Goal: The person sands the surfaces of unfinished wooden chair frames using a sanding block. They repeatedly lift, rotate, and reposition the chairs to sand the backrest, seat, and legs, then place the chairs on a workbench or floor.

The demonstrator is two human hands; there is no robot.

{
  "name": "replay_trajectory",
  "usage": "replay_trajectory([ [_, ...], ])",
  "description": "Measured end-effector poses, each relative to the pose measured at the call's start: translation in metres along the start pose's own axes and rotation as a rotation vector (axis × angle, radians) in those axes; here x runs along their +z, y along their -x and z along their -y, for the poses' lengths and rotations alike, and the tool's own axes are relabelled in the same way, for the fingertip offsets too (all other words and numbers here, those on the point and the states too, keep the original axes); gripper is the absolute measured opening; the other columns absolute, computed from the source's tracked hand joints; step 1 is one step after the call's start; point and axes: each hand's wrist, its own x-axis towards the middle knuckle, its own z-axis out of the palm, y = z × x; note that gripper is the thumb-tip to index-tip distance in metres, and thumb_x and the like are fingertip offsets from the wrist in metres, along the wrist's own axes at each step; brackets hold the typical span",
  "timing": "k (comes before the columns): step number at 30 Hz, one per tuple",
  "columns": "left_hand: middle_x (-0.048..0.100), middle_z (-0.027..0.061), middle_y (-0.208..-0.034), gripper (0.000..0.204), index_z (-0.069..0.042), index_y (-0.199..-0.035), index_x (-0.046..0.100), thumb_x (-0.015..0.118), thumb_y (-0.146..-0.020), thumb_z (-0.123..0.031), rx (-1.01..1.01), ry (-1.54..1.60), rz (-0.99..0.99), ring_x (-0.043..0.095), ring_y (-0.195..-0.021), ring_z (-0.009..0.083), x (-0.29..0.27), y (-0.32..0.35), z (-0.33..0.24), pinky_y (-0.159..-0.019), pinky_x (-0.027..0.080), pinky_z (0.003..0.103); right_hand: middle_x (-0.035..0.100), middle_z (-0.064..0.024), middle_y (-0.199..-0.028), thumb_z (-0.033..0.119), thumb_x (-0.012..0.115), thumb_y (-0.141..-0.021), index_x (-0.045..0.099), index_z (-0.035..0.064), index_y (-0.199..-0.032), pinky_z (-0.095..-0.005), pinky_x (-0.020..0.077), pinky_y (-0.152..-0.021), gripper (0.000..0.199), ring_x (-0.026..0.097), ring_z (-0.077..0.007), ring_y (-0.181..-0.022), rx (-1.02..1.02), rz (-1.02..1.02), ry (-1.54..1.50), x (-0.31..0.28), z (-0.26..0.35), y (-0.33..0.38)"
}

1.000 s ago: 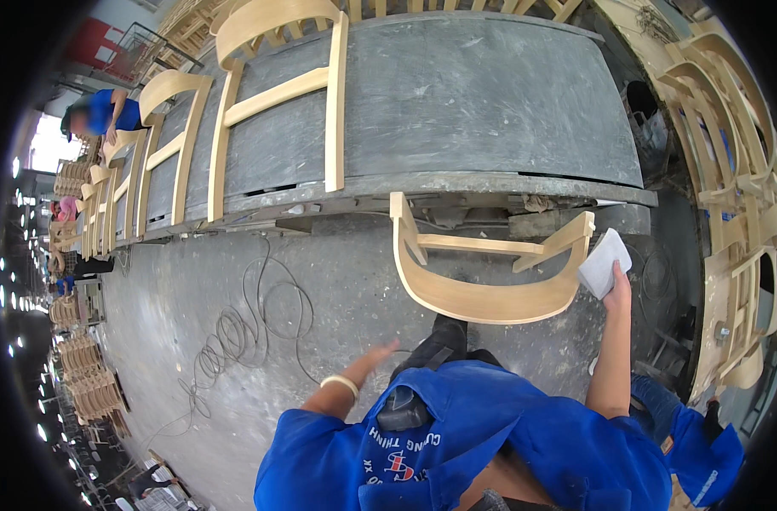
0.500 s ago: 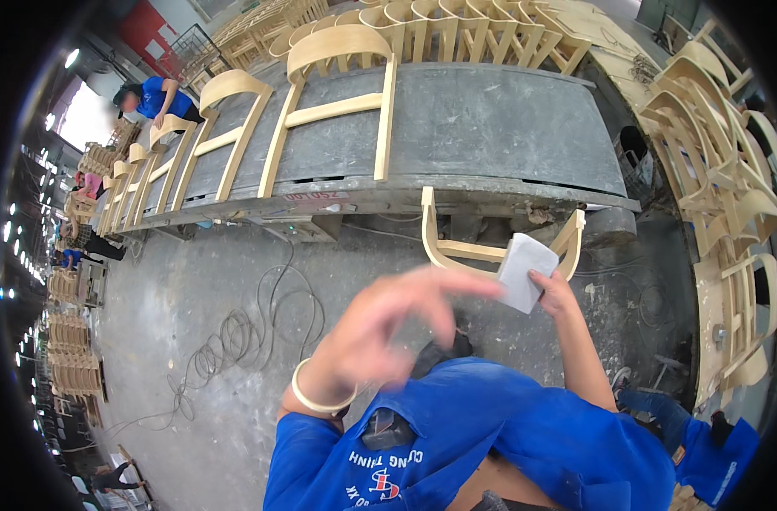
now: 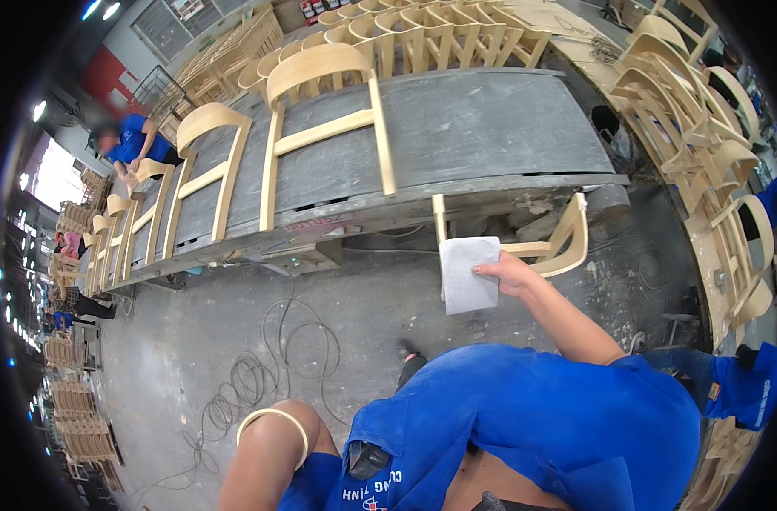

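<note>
Grey sheet (image 3: 468, 274) between pinching right fingers (image 3: 489, 270)

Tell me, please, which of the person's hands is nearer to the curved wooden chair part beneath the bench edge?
Right. The right hand holds a grey sheet beside the chair part; the left hand is out of view.

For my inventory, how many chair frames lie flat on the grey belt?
At least 4: one at the near end, the next, a third, a fourth. More beyond may be hidden.
</note>
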Motion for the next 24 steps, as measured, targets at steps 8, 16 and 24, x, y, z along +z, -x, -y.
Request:
replay_trajectory([
  [8, 0.064, 0.0103, -0.096, 0.022, -0.003, -0.107, 0.058, 0.055, -0.093, -0.021, -0.374, -0.638, -1.249, 0.061, -0.081, 0.0188, -0.145, 0.174, -0.022, -0.074, 0.051, 0.034, 0.062, -0.0102, -0.121, 0.001, 0.073, -0.078, 0.056, 0.0022, -0.125, -0.0402, 0.0455, -0.099, 0.05, 0.057, -0.0222, -0.115, 0.055, 0.258, 0.086, 0.17, -0.013, -0.118],
  [16, 0.063, 0.0093, -0.111, 0.035, 0.002, -0.122, 0.054, 0.062, -0.092, -0.014, -1.166, -0.506, -1.171, 0.057, -0.103, 0.0141, -0.251, 0.316, 0.083, -0.088, 0.047, 0.03, 0.062, -0.0099, -0.119, 0.004, 0.071, -0.081, 0.055, 0.0009, -0.124, -0.0379, 0.0449, -0.097, 0.046, 0.058, -0.0216, -0.111, -0.073, 0.14, 0.093, 0.225, -0.008, -0.174],
  [24, 0.063, 0.0083, -0.116, 0.032, 0.002, -0.123, 0.053, 0.057, -0.096, -0.015, -1.113, -0.445, -1.246, 0.058, -0.105, 0.0145, -0.331, 0.318, 0.13, -0.092, 0.045, 0.03, 0.06, -0.01, -0.122, 0.016, 0.067, -0.089, 0.052, 0.0022, -0.127, -0.0395, 0.0449, -0.099, 0.043, 0.056, -0.0225, -0.115, 0.038, 0.219, -0.056, 0.191, 0.031, -0.253],
])
